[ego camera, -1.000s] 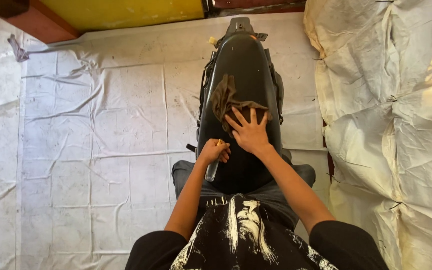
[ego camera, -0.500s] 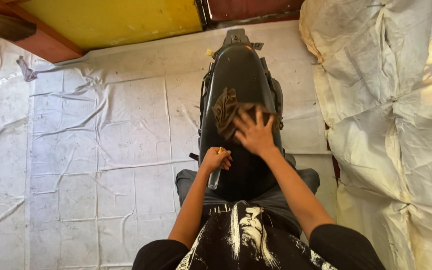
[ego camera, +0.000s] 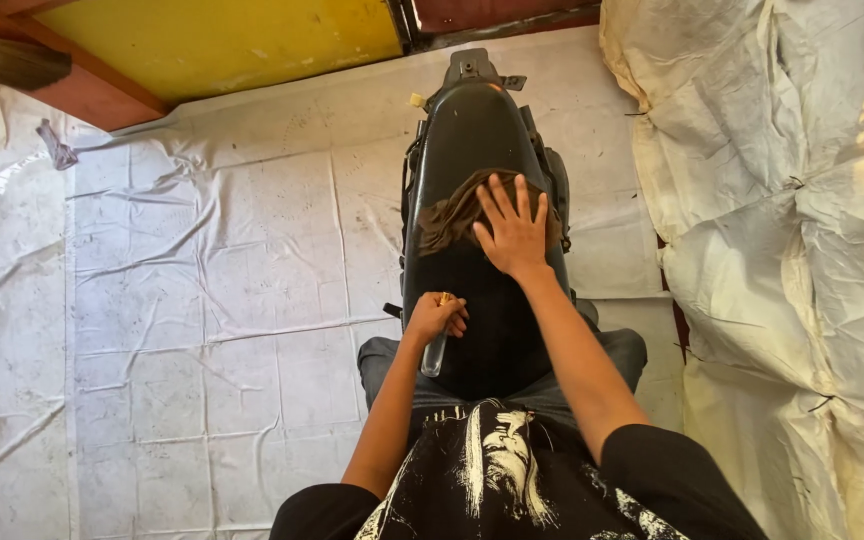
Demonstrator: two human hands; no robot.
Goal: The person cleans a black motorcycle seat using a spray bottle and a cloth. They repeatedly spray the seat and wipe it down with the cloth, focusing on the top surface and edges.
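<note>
Brown cloth (ego camera: 452, 215) lies spread across a glossy black motorcycle seat (ego camera: 472, 130), pinned under the right hand (ego camera: 514, 232), fingers splayed flat. The left hand (ego camera: 434, 316) is closed around a small clear bottle (ego camera: 435, 352) at the seat's near end. White tarpaulin (ego camera: 202, 300) covers the floor; crumpled pale sheeting (ego camera: 782, 250) hangs just right, a yellow panel (ego camera: 222, 40) beyond.
</note>
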